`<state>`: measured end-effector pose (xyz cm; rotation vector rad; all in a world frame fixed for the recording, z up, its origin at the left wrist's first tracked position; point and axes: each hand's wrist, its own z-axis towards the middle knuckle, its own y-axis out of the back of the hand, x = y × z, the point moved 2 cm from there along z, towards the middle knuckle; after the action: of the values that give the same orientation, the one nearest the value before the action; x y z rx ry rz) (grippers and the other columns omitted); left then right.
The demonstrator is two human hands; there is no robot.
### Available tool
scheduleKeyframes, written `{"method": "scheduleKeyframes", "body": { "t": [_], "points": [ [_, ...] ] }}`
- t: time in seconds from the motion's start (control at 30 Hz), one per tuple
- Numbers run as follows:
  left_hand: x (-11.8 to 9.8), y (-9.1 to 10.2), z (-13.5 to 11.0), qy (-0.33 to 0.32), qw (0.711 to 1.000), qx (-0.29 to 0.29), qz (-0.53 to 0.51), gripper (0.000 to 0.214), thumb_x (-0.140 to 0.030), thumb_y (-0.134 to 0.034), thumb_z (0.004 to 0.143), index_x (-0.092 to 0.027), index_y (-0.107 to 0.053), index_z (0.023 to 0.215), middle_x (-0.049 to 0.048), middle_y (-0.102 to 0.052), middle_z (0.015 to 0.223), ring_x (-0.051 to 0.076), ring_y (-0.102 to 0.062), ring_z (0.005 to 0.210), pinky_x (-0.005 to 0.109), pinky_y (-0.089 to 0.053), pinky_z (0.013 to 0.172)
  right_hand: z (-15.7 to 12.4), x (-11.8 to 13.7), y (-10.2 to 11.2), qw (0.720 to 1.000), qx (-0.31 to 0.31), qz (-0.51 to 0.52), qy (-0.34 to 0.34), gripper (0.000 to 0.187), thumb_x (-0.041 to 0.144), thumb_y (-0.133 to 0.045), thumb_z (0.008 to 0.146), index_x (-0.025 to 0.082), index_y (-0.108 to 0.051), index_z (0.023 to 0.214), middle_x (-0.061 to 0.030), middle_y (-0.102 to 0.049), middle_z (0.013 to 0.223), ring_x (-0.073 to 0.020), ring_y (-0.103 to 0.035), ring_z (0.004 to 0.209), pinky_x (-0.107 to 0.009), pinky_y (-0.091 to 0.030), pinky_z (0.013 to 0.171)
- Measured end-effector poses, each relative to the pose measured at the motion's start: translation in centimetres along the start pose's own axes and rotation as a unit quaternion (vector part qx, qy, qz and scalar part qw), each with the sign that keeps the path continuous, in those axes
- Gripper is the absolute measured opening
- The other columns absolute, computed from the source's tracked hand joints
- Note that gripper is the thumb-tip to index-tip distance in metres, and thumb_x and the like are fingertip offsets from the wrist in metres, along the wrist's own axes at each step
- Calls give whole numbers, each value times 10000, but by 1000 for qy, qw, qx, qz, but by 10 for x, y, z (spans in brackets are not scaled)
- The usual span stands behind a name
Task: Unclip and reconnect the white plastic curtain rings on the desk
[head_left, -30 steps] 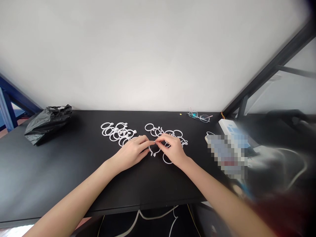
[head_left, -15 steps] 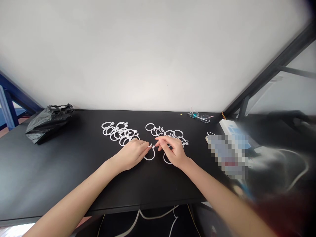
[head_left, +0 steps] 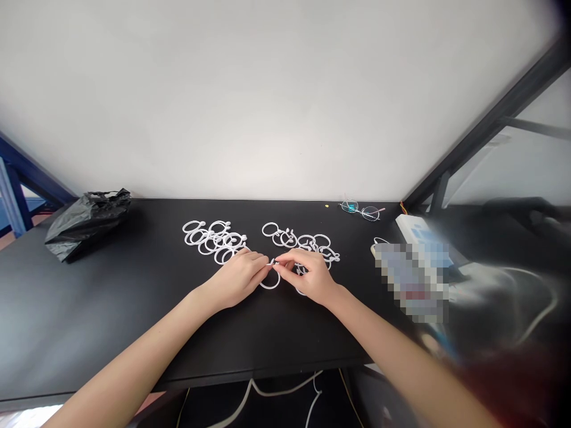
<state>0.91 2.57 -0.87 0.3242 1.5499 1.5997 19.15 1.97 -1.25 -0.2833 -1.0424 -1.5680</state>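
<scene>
- At the middle of the black counter [head_left: 111, 309], the left hand [head_left: 238, 278] and the right hand [head_left: 314, 278] met fingertip to fingertip, each pinched narrow on the top of one white ring [head_left: 269, 288].
- That ring sat between the two hands, close to the counter, with its loop toward the near edge.
- Beyond the left hand lay a pile of rings [head_left: 214, 238].
- Just past the right hand lay a second pile [head_left: 307, 241].
- A black bag [head_left: 84, 221] rested far left, and glasses [head_left: 362, 210] lay far right by the wall.
</scene>
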Motion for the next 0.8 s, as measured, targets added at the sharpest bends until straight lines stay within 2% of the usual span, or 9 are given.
{"method": "scheduleKeyframes", "body": {
  "t": [0.23,0.43,0.63,0.8],
  "points": [
    [-1,1,-1,-9,1000,-14,-24,355,-218,-292,1012,-184,-486,717,5,-510,665,154,-456,606,331,-408,706,-1,-1,-1,1000,16,-6,-8,93,266,-618,891,202,-683,910,-20,-692,759,-130,-635,600,-269,-555,613],
    [-2,1,0,-23,999,3,-26,381,-226,-288,1020,-176,-504,710,20,-547,687,160,-481,640,341,-412,739,-3,-3,-1,999,29,20,-28,190,259,-651,869,202,-661,1049,-20,-699,814,-125,-650,610,-269,-566,640],
    [-4,1,0,-15,999,-6,-40,350,-249,-303,1016,-179,-518,750,17,-564,700,161,-514,658,340,-429,763,-1,-1,-2,999,33,5,-12,89,268,-636,883,203,-676,928,-11,-689,764,-123,-634,598,-272,-548,637],
    [-6,2,-1,5,998,-14,-69,275,-318,-331,1015,-187,-530,877,32,-621,816,178,-578,745,364,-444,837,-1,-2,-1,998,17,38,-46,143,327,-703,834,194,-654,815,2,-681,688,-127,-639,557,-261,-544,587]
  ]
}}
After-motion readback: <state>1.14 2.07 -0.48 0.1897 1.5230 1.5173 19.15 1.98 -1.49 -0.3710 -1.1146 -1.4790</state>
